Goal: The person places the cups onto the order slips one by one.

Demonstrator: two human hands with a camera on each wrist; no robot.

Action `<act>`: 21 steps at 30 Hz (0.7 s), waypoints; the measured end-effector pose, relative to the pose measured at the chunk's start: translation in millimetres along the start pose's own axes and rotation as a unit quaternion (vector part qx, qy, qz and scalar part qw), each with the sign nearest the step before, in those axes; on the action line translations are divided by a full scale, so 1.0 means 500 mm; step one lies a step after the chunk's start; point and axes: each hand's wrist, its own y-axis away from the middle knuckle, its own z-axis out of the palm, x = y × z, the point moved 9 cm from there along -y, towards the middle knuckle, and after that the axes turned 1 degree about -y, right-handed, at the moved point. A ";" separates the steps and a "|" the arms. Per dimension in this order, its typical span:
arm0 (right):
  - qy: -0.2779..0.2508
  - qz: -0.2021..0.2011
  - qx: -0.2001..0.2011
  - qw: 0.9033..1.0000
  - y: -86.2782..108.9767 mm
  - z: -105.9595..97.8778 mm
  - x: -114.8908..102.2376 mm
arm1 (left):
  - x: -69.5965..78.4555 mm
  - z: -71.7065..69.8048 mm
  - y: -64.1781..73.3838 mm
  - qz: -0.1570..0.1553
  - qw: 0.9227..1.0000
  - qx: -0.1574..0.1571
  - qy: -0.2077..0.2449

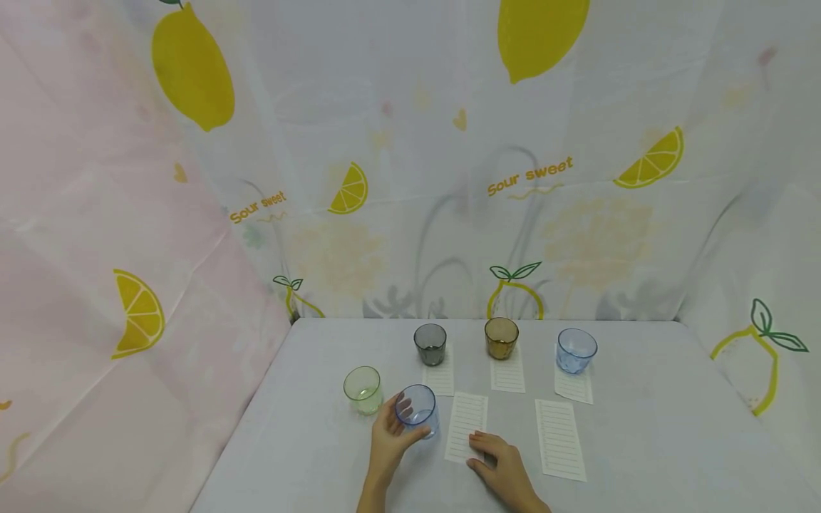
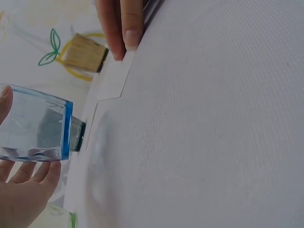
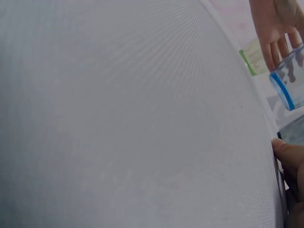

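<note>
My left hand [image 1: 387, 440] grips a clear blue glass [image 1: 420, 407], thumb on one side and fingers on the other. In the left wrist view, the blue glass [image 2: 28, 123] is held up off the white tabletop. My right hand [image 1: 503, 470] rests its fingertips on the lower part of a lined paper slip [image 1: 467, 420] lying to the right of that glass. Just left of the held glass stands a green glass [image 1: 363, 390].
At the back stand a grey glass [image 1: 430, 345], an amber glass [image 1: 501, 338] and a light blue glass [image 1: 576, 350], each on or at the edge of a lined slip. Another slip [image 1: 560, 438] lies at right. A lemon-print curtain [image 1: 410, 107] hangs behind.
</note>
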 end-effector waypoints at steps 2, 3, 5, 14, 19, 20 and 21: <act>0.003 -0.007 0.004 1.000 0.000 -0.001 -0.002 | -0.003 0.005 -0.003 -0.002 1.000 -0.003 0.006; 0.003 -0.011 0.006 1.000 0.001 -0.002 -0.003 | -0.004 0.008 -0.004 -0.002 1.000 -0.004 0.009; 0.002 -0.013 0.008 1.000 0.001 -0.002 -0.004 | -0.006 0.012 -0.006 -0.003 1.000 -0.006 0.012; 0.000 -0.014 0.008 1.000 0.002 -0.001 -0.003 | -0.011 0.037 -0.015 -0.006 1.000 -0.019 0.000; 0.000 -0.010 0.004 1.000 0.002 -0.001 -0.003 | -0.015 0.052 -0.017 -0.001 1.000 -0.031 0.001; 0.001 -0.011 0.005 1.000 0.002 -0.001 -0.004 | -0.016 0.056 -0.018 0.001 0.999 -0.034 0.001; 0.001 -0.012 0.006 1.000 0.001 -0.002 -0.005 | -0.017 0.059 -0.018 0.000 0.999 -0.036 0.004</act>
